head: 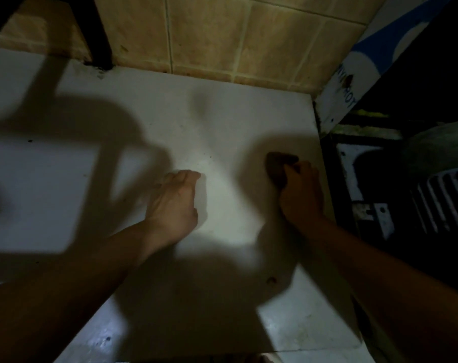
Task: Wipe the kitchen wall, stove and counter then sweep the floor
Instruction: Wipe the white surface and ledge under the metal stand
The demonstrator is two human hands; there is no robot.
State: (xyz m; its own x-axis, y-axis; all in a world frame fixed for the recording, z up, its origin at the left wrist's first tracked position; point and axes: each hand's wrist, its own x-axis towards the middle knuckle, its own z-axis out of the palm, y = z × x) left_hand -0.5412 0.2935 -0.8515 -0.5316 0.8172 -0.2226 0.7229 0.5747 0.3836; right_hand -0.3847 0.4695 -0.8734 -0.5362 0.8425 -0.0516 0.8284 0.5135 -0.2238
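- Dim kitchen corner, and the white table [217, 121] fills most of the view, crossed by heavy shadows with one bright patch in the middle.
- Behind it runs the tan tiled wall [222, 35], meeting the table's far edge.
- Over on the right sits the stove [366, 174], dark and hard to read, just beside the table's right edge.
- Right hand [300, 191] is down on the table near that right edge, fingers curled round a dark brown cloth [277, 165], pressing it against the surface.
- The cloth pokes out ahead of the knuckles, toward the wall; blurred, so its texture can't be told.
- Left hand [174, 203] rests on the table well apart from the right, in the bright patch, fingers loosely bent and holding nothing.
- A small dark speck [272, 279] lies on the table below the right forearm.
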